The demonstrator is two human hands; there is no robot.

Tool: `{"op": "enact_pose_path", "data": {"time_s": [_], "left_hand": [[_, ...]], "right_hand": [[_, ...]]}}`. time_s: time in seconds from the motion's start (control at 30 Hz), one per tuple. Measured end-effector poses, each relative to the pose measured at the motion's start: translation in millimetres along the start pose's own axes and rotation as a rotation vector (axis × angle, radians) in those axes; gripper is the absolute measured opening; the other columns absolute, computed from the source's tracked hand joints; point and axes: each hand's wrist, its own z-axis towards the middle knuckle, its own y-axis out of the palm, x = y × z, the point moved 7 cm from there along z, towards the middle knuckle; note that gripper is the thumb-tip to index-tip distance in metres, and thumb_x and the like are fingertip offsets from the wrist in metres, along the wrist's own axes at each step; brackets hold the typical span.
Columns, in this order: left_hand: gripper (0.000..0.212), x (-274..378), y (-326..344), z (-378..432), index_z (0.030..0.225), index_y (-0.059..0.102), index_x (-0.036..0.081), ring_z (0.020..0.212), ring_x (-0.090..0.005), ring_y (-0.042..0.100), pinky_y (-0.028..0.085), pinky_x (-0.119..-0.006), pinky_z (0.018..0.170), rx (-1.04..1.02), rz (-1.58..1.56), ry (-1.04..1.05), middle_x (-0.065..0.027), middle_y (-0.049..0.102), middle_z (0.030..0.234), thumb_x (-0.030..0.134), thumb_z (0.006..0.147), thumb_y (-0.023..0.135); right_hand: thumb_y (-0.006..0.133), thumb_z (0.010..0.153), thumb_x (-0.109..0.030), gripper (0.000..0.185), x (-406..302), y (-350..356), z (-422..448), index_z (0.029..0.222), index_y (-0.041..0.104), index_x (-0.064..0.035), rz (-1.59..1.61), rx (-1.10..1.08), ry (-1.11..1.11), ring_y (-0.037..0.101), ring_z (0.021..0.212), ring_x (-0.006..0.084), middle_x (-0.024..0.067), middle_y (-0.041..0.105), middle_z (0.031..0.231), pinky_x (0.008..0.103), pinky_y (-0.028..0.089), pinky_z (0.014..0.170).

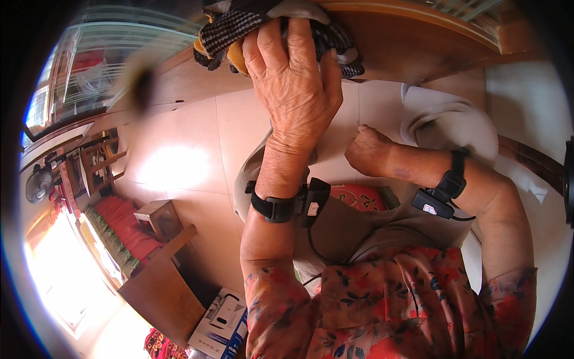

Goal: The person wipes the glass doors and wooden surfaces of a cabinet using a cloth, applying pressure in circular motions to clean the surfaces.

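Note:
At the top of the view my left hand (293, 80) is on a bundle of cloth (233, 33) in black-and-white checks, with grey and mustard-yellow parts. Its fingertips go out of sight under a grey fold, and the thumb lies against the right part of the bundle. The cloth rests at the edge of a brown wooden piece of furniture (394, 40). Lower and to the right, apart from the cloth, my right hand (368, 151) is bent into a loose fist above my lap. No object shows in it, though its palm side is hidden.
Glass panels (121, 49) stand at the upper left. Along the left are a wooden chair (166, 282), red cloth (125, 220), a small box-like case (157, 215) and a fan (39, 184). A printed carton (219, 321) is near the bottom. Below my hands shows a red patterned cushion (358, 196).

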Motion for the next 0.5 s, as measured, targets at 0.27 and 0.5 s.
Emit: {"op": "enact_pose_path", "data": {"time_s": [0.27, 0.5], "left_hand": [[0.058, 5.4, -3.8, 2.8, 0.121, 0.044, -0.002, 0.105, -0.0443, 0.038, 0.027, -0.056, 0.093, 0.0, -0.015, -0.012, -0.0247, 0.042, 0.113, 0.01, 0.068, 0.064], [0.061, 4.0, 1.1, -0.7, 0.123, 0.042, -0.001, 0.107, -0.0433, 0.037, 0.027, -0.055, 0.094, 0.026, 0.015, 0.027, -0.0245, 0.04, 0.117, 0.013, 0.069, 0.065]], "right_hand": [[0.055, 0.074, -0.009, 0.012, -2.3, 3.5, 0.4, 0.073, 0.066, -0.0051, -0.032, 0.002, -0.001, 0.061, 0.063, 0.023, 0.0102, 0.063, 0.069, 0.0364, 0.04, 0.069], [0.055, 0.075, -0.01, 0.012, -6.1, 5.0, 1.6, 0.074, 0.066, -0.0055, -0.072, -0.069, -0.02, 0.062, 0.068, 0.0224, 0.0094, 0.063, 0.071, 0.036, 0.04, 0.072]]}}
